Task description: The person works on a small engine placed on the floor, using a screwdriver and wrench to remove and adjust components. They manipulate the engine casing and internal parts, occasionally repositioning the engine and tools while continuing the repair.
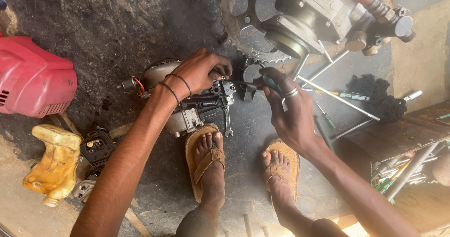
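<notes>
Daylight, even and bright; overexposed glare at 5 o'clock edge. Soft shadows, dark floor at 11. Mild edge distortion.

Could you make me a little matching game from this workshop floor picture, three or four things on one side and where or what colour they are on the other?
Things:
1. plastic cover
2. fuel tank
3. spanner
4. screwdriver

Descriptions:
A. in the right hand
B. red, far left
C. on the floor by the sandalled left foot
D. yellow, lower left

Pairs: 1-B, 2-D, 3-C, 4-A
</notes>
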